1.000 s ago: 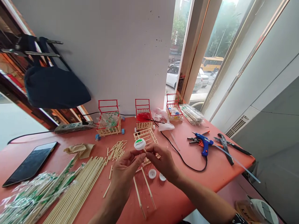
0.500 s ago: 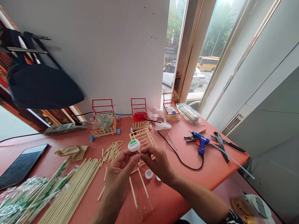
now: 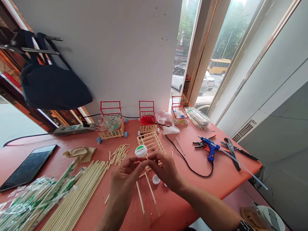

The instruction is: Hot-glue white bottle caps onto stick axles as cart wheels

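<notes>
Over the table's front, my left hand [image 3: 126,179] and my right hand [image 3: 166,170] meet with fingers pinched on a short wooden stick [image 3: 146,157]. A white bottle cap [image 3: 141,150] with green and dark print sits at the stick's far end. My fingers hide most of the stick. Just behind the hands lies a frame of glued wooden sticks [image 3: 154,141]. Another white cap [image 3: 156,179] rests on the table beside my right hand, and a further one is partly covered by it. Two longer sticks [image 3: 143,205] lie below my hands.
Three small stick carts with red handles [image 3: 112,125] stand along the wall. A blue glue gun [image 3: 210,147] and pliers [image 3: 232,152] lie right, with a black cord curving leftward. Skewers [image 3: 79,195], cut sticks [image 3: 120,154] and a phone [image 3: 29,165] occupy the left.
The whole view has shifted slightly, so the table and wall sit further right in the picture. Both hands keep their pinch on the capped stick, with little visible change.
</notes>
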Tool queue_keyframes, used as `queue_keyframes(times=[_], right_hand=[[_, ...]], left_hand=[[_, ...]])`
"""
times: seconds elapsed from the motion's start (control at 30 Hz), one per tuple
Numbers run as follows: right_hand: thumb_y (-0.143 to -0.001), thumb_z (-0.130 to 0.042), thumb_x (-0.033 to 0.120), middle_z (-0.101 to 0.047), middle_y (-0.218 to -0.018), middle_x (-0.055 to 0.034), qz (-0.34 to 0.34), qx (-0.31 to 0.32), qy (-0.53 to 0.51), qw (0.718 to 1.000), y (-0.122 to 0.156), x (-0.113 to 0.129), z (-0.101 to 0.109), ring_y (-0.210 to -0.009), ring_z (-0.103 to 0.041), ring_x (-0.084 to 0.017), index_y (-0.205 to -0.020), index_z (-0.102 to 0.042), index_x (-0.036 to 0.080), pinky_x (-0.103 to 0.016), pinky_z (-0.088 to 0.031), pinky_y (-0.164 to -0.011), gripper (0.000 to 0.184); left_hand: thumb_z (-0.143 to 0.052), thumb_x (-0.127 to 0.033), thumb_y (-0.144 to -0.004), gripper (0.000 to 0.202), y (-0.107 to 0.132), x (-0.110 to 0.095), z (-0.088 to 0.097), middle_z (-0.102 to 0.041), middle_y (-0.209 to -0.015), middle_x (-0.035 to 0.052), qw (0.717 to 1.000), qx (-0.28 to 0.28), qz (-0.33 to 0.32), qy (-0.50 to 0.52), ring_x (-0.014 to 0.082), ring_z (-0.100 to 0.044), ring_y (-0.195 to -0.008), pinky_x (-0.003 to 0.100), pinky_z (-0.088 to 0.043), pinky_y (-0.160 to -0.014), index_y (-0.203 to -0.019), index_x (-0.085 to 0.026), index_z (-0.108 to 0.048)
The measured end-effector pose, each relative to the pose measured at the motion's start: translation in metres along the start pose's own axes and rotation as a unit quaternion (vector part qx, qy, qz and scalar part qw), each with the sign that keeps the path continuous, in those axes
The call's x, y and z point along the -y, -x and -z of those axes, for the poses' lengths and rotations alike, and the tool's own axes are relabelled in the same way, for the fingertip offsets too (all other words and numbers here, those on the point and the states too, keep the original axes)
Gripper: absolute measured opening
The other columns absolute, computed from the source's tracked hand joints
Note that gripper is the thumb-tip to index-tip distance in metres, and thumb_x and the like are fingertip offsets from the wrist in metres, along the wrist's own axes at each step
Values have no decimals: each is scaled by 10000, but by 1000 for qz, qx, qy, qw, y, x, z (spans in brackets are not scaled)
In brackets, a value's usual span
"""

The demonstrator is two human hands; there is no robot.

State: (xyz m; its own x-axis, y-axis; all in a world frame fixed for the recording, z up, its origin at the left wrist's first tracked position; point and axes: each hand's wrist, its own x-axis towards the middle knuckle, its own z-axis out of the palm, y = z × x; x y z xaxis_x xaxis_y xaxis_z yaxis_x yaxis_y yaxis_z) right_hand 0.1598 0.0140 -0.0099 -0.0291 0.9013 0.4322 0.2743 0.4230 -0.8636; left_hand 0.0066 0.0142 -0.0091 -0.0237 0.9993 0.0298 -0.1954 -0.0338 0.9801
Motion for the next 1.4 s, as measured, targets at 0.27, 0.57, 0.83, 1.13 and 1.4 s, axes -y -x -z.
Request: queue_keyframes(times=[0.27, 0.57, 0.83, 1.13, 1.4], right_hand=[[-945, -668, 387, -722, -739, -2, -3, 3, 5, 1000, 0, -1, 0, -648, -614, -137, -860, -738, 215, -221, -476, -588, 205], [-955, -683, 385, -769, -776, -6, 9, 16, -6, 1000, -1, 1, 0, -670, -669, -138, -828, -718, 214, -227, -494, -615, 216], [-991, -648, 334, -797, -833, -31, -6, 33, -25, 999, -1, -2, 3, -726, -741, -169, -897, -710, 216, -266, -558, -691, 163], [-970, -654, 291, -806, -811, -30, -6, 32, -26, 999, -2, -4, 1, -710, -746, -177, -884, -703, 219, -272, -564, -680, 122], [-967, -659, 332, -808, -786, -35, -15, 34, -24, 999, -4, -1, 3, -685, -737, -175, -867, -701, 213, -275, -570, -664, 161]], left_hand=[[-882, -434, -709, 259, 5, -5, -4, -704, -974, 49, 997, -14, -55, -45, 195, -702, -825, 242, -594, -645, -799, -204, -804], [-803, -390, -791, 168, 3, -3, -4, -696, -842, 33, 991, -21, -109, -79, 202, -682, -783, 277, -577, -698, -747, -229, -785], [-742, -470, -849, 277, -2, -7, 0, -688, -829, 22, 994, -49, -85, -43, 174, -638, -741, 272, -526, -710, -818, -197, -704], [-547, -590, -977, 456, -6, -23, 8, -578, -677, -5, 991, -68, -113, 2, 156, -533, -632, 274, -482, -648, -701, -228, -517], [-709, -397, -892, 207, -14, -31, 20, -613, -751, -17, 983, -101, -151, -1, 140, -566, -690, 247, -479, -670, -838, -215, -628]])
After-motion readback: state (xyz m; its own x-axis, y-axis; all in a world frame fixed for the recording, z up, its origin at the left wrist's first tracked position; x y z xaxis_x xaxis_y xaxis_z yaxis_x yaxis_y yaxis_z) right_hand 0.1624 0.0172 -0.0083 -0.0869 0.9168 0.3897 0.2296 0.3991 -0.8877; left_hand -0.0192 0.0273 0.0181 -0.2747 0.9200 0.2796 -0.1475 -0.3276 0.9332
